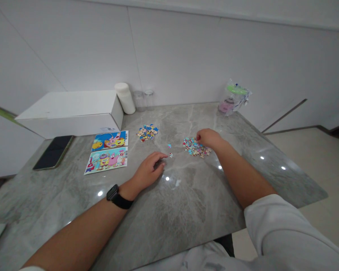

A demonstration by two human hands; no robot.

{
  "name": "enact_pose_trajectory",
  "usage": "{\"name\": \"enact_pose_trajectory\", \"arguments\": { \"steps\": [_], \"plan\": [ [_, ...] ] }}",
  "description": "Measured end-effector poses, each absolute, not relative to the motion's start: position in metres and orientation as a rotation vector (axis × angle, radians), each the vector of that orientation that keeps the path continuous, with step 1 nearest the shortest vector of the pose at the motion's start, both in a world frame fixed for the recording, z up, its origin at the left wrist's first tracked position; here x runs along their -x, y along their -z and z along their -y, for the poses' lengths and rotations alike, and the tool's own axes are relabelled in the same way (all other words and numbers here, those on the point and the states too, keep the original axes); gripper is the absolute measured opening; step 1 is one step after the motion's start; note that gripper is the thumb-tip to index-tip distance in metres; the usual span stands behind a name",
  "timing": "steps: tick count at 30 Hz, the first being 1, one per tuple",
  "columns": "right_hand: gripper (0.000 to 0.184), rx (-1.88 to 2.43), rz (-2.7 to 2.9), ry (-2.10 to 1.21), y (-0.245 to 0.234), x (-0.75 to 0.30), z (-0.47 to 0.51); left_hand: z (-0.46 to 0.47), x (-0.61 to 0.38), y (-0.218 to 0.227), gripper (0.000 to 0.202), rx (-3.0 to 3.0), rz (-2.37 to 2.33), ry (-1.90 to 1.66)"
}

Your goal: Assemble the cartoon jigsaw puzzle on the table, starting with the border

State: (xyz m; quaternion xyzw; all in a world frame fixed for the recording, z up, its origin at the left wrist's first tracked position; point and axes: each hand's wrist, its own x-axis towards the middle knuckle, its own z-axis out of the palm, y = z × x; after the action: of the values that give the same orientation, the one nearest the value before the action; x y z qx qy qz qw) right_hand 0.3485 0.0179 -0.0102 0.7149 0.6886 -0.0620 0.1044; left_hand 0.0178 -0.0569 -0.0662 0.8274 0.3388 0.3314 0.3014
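On the grey marbled table, my left hand rests with its fingers stretched out and apart, the index fingertip beside a small loose jigsaw piece. Another loose piece, blue and pink, lies just beyond it. My right hand is at the far right edge of a spread pile of puzzle pieces, fingers curled down together; whatever is between its fingertips is hidden. A second pile of pieces, blue and yellow, lies farther back on the left. Two cartoon picture cards, one blue and one pale green, lie left of my left hand.
A long white box stands at the back left, with a phone in front of it. Beside the box are a white bottle and two clear glasses. A plastic bag with green and pink contents sits at the back right edge.
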Motion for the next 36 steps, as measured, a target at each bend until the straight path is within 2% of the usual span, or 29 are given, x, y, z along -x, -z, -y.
{"name": "enact_pose_trajectory", "arguments": {
  "steps": [27, 31, 36],
  "plan": [
    [0.033, -2.087, -2.057, 0.085, 0.003, -0.347, -0.018, 0.057, -0.019, 0.064, 0.029, -2.195, -0.864, -0.840],
    [0.030, -2.159, -2.347, 0.315, 0.000, -0.336, -0.017, 0.057, -0.019, 0.063, 0.027, -2.141, -0.922, -0.871],
    [0.025, -2.256, -2.611, 0.946, -0.002, -0.307, 0.000, 0.055, -0.019, 0.064, 0.024, -1.936, -0.995, -0.923]
  ]
}}
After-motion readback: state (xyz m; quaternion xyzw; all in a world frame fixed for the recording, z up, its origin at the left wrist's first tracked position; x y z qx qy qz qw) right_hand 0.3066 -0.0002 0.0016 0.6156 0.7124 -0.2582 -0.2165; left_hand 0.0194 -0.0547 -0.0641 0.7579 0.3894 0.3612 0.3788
